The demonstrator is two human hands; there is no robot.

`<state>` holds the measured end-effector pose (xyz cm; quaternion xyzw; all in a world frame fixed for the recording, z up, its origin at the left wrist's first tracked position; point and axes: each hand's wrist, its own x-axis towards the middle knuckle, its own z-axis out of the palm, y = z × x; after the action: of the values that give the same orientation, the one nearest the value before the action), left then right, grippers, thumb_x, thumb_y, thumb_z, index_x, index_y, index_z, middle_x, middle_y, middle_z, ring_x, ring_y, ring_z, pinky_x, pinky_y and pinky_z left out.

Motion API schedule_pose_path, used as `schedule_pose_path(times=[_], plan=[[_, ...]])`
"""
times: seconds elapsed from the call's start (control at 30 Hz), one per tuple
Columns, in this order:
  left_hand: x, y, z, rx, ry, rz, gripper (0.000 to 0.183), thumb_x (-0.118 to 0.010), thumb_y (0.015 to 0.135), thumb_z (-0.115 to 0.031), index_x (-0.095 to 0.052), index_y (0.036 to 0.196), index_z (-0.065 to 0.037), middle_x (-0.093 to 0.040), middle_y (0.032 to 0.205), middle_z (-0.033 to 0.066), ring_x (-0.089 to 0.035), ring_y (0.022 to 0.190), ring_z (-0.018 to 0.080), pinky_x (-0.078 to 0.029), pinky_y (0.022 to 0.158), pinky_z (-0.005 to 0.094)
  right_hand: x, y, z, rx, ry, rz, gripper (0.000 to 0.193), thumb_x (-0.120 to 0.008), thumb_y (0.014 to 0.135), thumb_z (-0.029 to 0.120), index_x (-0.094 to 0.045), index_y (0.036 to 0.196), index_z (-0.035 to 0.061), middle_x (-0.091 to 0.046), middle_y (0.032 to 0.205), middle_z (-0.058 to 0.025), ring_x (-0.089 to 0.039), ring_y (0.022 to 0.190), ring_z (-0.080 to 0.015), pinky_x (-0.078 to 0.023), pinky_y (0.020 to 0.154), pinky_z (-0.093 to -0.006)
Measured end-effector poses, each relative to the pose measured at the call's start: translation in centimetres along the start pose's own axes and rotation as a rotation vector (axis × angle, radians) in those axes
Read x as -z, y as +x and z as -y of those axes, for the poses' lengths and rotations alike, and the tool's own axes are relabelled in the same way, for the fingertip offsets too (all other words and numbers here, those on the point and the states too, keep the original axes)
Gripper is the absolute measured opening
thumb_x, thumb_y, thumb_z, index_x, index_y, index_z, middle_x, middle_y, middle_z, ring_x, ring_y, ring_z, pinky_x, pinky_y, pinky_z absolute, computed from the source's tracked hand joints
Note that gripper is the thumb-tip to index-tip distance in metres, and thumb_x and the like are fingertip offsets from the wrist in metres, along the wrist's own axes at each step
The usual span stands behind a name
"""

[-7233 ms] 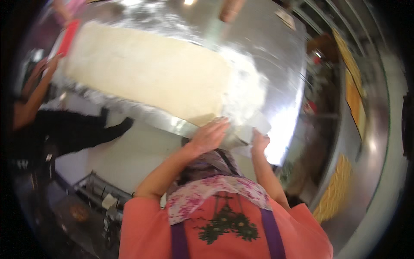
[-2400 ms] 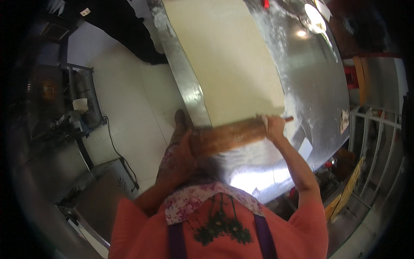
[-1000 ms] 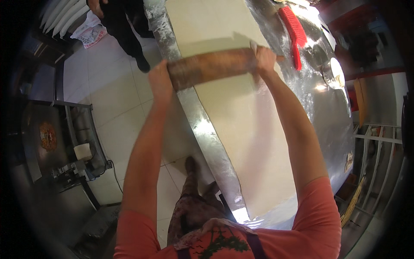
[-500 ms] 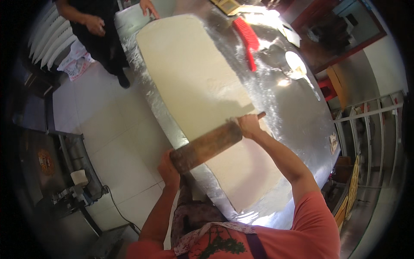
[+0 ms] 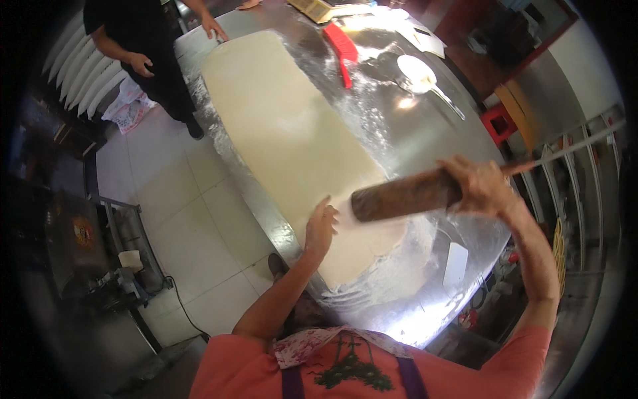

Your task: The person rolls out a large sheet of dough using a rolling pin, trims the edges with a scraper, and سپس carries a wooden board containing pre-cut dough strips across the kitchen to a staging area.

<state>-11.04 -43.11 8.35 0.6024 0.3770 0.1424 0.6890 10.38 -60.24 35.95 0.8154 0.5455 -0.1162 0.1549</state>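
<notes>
A long flat sheet of pale dough (image 5: pixel 286 126) stretches lengthwise over the floured metal table. My right hand (image 5: pixel 482 186) grips one end of a thick wooden rolling pin (image 5: pixel 405 194), fingers wrapped about it near the thin handle. The pin is held out over the right edge of the dough, toward the near end. With nothing in it, my left hand (image 5: pixel 321 229) is over the near part of the sheet, fingers apart; whether it touches the dough I cannot tell. A white flat scraper (image 5: pixel 455 265) lies on the table, right of the dough's near end.
A red brush (image 5: pixel 341 48) and a round pan-like vessel with a long handle (image 5: pixel 417 74) stand farther up the metal table (image 5: pixel 425 126). At the far left is a person in black (image 5: pixel 136 56), one hand at the table edge. A red stool (image 5: pixel 498 125) stands beyond the right edge.
My left hand has let go of the rolling pin and opened over the dough. My right hand has carried the pin to the right. The scraper has come into view.
</notes>
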Motion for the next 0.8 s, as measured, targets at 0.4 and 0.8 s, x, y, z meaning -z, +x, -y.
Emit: schedule_pose_path(times=[0.4, 0.8], plan=[[9.9, 6.0, 1.5, 0.088, -0.072, -0.567, 0.06, -0.053, 0.086, -0.009, -0.032, 0.14, 0.005, -0.04, 0.14, 0.0218, -0.045, 0.125, 0.0318, -0.036, 0.105, 0.0362, -9.9, 3.6, -18.4, -0.155, -0.604, 0.121, 0.073, -0.088, 0.047, 0.02, -0.056, 0.111, 0.008, -0.055, 0.107, -0.0085, -0.062, 0.097, -0.0235, -0.042, 0.083, -0.0364], [15.5, 19.2, -1.6, 0.422, -0.369, -0.541, 0.02, -0.064, 0.075, -0.01, -0.063, 0.08, 0.009, -0.062, 0.078, 0.0093, -0.06, 0.069, 0.0178, -0.048, 0.054, 0.0269, -12.7, 13.3, -17.4, -0.365, -0.727, 0.263, 0.03, -0.064, 0.08, 0.03, -0.065, 0.106, 0.0162, -0.059, 0.112, -0.0074, -0.052, 0.114, -0.0242, -0.026, 0.1, -0.0532]])
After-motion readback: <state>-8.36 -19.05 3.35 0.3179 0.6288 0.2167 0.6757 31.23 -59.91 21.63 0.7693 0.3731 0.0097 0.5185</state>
